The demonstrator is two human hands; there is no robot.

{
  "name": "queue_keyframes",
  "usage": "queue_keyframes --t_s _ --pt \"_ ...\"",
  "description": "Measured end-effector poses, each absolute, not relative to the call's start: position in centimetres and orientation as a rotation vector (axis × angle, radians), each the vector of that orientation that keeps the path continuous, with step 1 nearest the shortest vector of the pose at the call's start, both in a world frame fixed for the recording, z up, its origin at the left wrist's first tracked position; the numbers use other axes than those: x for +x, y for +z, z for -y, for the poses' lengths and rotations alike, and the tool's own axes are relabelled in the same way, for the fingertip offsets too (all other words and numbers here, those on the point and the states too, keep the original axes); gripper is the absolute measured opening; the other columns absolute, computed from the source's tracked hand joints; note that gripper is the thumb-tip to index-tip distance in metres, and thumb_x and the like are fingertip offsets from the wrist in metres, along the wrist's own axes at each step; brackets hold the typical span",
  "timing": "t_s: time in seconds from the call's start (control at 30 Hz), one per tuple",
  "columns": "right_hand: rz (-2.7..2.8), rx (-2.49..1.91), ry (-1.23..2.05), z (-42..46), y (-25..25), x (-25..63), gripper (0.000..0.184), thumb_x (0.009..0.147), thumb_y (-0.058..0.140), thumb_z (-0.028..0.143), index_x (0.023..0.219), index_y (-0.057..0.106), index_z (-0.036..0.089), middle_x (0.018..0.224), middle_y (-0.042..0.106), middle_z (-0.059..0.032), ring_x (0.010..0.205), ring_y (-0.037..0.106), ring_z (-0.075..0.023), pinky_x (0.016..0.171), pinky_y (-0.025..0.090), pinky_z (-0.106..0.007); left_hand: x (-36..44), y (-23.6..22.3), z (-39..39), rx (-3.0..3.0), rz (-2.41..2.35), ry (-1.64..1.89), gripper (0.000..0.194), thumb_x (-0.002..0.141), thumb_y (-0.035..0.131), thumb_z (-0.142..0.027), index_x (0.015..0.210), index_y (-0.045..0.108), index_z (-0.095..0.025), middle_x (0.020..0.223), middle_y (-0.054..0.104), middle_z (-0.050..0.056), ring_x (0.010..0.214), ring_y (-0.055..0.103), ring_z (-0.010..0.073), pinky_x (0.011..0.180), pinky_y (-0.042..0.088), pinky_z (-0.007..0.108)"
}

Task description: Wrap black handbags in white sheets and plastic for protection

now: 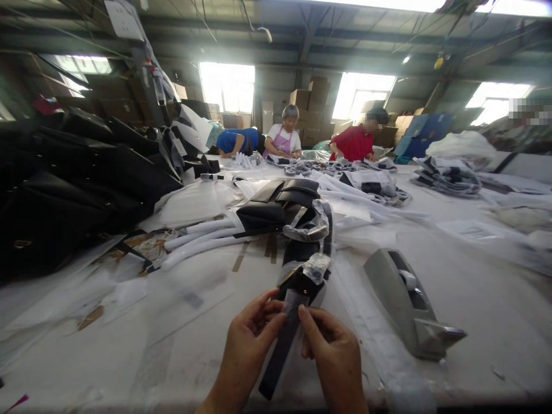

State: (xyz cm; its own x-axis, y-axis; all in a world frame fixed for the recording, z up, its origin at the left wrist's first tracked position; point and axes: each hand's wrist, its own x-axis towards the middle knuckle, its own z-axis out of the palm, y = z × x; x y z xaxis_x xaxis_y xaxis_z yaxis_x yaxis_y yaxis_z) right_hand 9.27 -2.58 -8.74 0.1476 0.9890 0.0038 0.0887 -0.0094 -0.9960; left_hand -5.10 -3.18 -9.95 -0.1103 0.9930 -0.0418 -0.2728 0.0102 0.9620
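Observation:
Both of my hands pinch a black strap [282,345] low in the middle of the view. My left hand [250,345] grips its left edge with thumb and fingers closed. On the right edge sits my right hand [334,353], its thumb pressed on the strap. The strap runs up to a gold clasp wrapped in clear plastic [317,265] and on to a black bag [280,210] lying flat on the white table [474,299].
A grey tape dispenser [409,302] stands right of my hands. Black bags [73,184] are piled at the left, white paper rolls [198,238] beside them. Three people [284,138] work at the far end, with wrapped straps [448,175] and cardboard boxes [313,100] behind.

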Motion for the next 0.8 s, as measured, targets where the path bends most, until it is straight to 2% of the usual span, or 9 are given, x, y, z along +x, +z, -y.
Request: queue_keyframes --t_s 0.17,0.3,0.43,0.63,0.8 --pt "1.099 -1.326 1.089 2.8 -9.0 8.9 0.039 0.074 0.075 0.055 0.080 0.077 0.016 0.049 0.060 0.0006 0.042 0.052 -0.0130 0.042 0.045 -0.021 -5.4 -8.9 3.2 0.992 -1.170 1.351 0.039 0.084 0.072 -0.046 0.109 0.072 -0.017 0.097 0.077 0.007 0.090 0.070 0.0202 0.080 0.055 0.026" --pt "1.228 -1.320 1.055 2.8 -8.8 9.3 0.039 0.079 0.071 0.055 0.085 0.077 0.017 0.050 0.060 0.0012 0.046 0.055 -0.0139 0.047 0.047 -0.021 -4.9 -7.6 2.0 1.054 -1.178 1.400 0.030 0.079 0.078 -0.039 0.098 0.072 -0.017 0.087 0.077 0.005 0.082 0.071 0.0192 0.074 0.055 0.025" --pt "1.355 -1.355 0.944 2.6 -8.3 9.8 0.038 0.083 0.067 0.055 0.083 0.077 0.018 0.054 0.062 0.0007 0.046 0.054 -0.0131 0.048 0.045 -0.021 -4.3 -7.6 1.3 1.019 -1.141 1.432 0.029 0.079 0.078 -0.037 0.099 0.070 -0.017 0.089 0.077 0.005 0.084 0.071 0.0193 0.076 0.055 0.025" --pt "1.452 -1.396 0.859 2.6 -7.9 9.7 0.036 0.084 0.067 0.054 0.073 0.075 0.020 0.056 0.065 0.0004 0.045 0.053 -0.0124 0.049 0.044 -0.021 -4.6 -8.5 3.1 1.036 -1.132 1.393 0.031 0.083 0.073 -0.042 0.100 0.072 -0.016 0.094 0.076 0.007 0.088 0.070 0.0217 0.078 0.055 0.028" --pt "1.449 -1.386 0.928 3.0 -8.5 9.2 0.039 0.082 0.067 0.056 0.068 0.072 0.020 0.048 0.058 0.0011 0.045 0.054 -0.0144 0.046 0.043 -0.022 -5.1 -9.2 3.7 0.996 -1.180 1.348 0.031 0.079 0.077 -0.041 0.094 0.073 -0.015 0.090 0.075 0.006 0.084 0.068 0.0206 0.076 0.053 0.027"
